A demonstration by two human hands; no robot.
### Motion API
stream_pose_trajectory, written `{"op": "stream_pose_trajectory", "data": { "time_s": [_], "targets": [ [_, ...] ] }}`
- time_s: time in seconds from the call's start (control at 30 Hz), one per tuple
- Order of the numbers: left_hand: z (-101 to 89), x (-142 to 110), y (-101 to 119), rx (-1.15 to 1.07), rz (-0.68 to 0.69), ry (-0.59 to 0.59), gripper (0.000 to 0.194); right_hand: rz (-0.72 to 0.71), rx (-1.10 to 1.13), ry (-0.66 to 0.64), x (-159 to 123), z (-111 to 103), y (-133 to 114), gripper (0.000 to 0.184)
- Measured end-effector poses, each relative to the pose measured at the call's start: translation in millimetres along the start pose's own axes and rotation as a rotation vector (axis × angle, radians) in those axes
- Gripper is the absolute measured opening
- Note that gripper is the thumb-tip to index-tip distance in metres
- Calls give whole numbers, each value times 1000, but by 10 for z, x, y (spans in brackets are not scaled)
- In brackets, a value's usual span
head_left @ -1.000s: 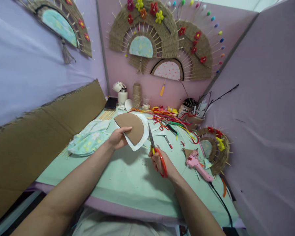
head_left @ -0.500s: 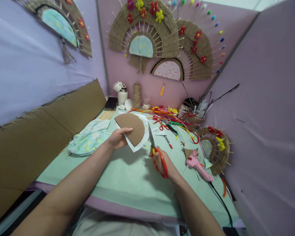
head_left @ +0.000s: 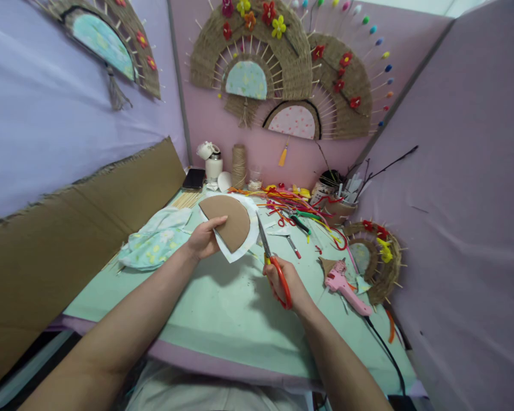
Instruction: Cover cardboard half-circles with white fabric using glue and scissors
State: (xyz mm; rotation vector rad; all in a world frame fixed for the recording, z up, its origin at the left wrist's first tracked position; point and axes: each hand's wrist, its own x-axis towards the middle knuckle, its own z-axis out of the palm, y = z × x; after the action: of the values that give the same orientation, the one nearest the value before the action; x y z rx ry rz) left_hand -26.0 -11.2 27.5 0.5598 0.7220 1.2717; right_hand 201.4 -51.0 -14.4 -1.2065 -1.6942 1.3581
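Observation:
My left hand (head_left: 204, 237) pinches a brown cardboard half-circle (head_left: 229, 221) at its straight edge, thumb on top. A pale fabric piece (head_left: 253, 228) lies under the cardboard and sticks out as a margin around its curve. My right hand (head_left: 282, 279) is closed around the handles of red-and-yellow scissors (head_left: 264, 240). Their blades point up and away from me, beside the right edge of the fabric; whether they touch it I cannot tell. Both pieces are held above the pale green tabletop (head_left: 223, 319).
A crumpled floral cloth (head_left: 156, 240) lies on the left by a tall cardboard sheet (head_left: 89, 211). To the right rest a pink glue gun (head_left: 345, 288) with a black cord and a small woven fan (head_left: 379, 268). Colourful pipe cleaners (head_left: 282, 198), pliers (head_left: 300, 224) and a twine spool (head_left: 239, 165) are farther back.
The cardboard and fabric have shifted slightly left with my left hand. The scissors stay close to the fabric's right edge, with only a small movement of my right hand.

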Motion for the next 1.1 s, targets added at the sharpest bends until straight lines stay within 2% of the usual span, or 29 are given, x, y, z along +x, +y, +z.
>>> {"op": "stream_pose_trajectory", "data": {
  "time_s": [0.27, 0.57, 0.73, 0.87, 1.1],
  "targets": [
    [-30, -8, 9, 60, -23, -46, 46, -86, 14, -47, -18, 16, -18, 59],
    [-29, -27, 28, 68, -49, -21, 33, -124, 95, -152, -27, -5, -15, 69],
    [-41, -37, 29, 91, -86, -64, 39, -141, 88, -156, -22, -6, -15, 66],
    [-49, -38, 27, 97, -98, -82, 36, -133, 59, -132, -13, -7, 14, 62],
    [-22, -50, 40, 60, -98, -17, 27, -85, 36, -69, -15, -11, 24, 57]
  ]
}}
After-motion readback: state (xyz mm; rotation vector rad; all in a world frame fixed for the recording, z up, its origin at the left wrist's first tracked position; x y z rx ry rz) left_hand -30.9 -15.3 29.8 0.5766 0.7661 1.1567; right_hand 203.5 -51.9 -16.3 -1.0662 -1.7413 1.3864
